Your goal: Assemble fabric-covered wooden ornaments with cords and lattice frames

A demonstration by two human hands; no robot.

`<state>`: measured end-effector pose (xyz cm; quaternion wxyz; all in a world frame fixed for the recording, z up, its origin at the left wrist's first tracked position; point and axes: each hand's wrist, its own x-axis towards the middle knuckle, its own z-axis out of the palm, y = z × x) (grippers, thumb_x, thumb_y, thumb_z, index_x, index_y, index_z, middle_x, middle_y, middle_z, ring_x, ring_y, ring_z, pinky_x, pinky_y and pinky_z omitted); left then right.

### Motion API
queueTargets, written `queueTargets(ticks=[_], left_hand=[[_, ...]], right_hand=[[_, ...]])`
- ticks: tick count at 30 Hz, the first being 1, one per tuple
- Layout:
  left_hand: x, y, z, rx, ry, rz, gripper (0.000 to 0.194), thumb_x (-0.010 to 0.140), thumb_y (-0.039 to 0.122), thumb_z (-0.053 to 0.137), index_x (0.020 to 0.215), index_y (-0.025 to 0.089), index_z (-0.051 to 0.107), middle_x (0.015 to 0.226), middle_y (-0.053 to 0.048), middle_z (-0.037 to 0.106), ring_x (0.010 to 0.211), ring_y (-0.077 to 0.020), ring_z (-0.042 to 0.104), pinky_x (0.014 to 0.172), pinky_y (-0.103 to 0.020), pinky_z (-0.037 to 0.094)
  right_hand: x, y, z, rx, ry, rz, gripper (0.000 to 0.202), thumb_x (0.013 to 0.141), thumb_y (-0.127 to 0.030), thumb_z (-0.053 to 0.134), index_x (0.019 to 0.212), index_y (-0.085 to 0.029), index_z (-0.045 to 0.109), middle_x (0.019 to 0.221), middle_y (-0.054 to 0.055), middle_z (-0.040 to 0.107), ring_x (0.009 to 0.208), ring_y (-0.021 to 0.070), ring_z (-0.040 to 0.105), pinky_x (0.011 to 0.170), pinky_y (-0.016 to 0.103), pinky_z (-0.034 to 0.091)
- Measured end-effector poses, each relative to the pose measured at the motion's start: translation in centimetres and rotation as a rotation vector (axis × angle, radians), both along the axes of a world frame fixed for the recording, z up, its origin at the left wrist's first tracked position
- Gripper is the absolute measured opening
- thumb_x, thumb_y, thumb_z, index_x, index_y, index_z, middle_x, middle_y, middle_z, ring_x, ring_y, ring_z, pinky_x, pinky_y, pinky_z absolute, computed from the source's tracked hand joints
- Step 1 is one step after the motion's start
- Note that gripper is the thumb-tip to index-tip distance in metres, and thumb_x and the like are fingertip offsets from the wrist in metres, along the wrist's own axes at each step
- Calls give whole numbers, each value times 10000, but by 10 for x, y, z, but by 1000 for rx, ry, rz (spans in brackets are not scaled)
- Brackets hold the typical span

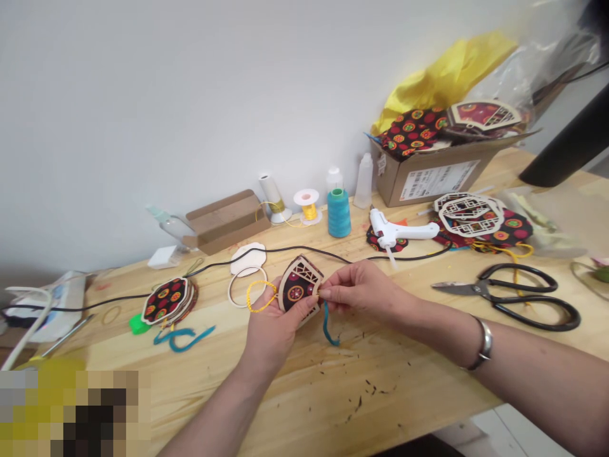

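Left hand (275, 324) gripping fan-shaped ornament (299, 289); right hand (354, 289) pinching its edge. Far right, box (428, 171) bears white label, print illegible.

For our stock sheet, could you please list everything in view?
Fan ornament: one, red-black, centre
Cord loop: one, yellow, centre
Scissors: one, black-handled, right
Glue gun: one, white, centre-right
Thread cone: one, teal, back
Thread spool: one, yellow-white, back
Cardboard boxes: two, brown, back
Nozzle bottle: one, translucent, back
Wooden ring: one, tan, centre-left
Ornament stack: one, red-black, left
Lattice frames: several, pale, right
Table: one, wooden, below
Left hand: one, bare, centre
Right hand: one, bare, centre
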<state>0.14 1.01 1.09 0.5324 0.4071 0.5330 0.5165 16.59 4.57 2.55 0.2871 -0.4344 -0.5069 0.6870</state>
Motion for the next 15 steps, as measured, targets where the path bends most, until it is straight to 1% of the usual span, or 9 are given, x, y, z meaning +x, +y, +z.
queueTargets(ticks=[15], left_hand=[[0, 1, 0, -12, 1, 9, 424, 604, 250, 814, 966, 159, 614, 882, -37, 737, 771, -155, 672, 749, -280, 529]], right_hand=[[0, -1, 1, 78, -131, -23, 132, 742, -209, 647, 658, -125, 704, 512, -29, 571, 446, 54, 432, 438, 185, 326]])
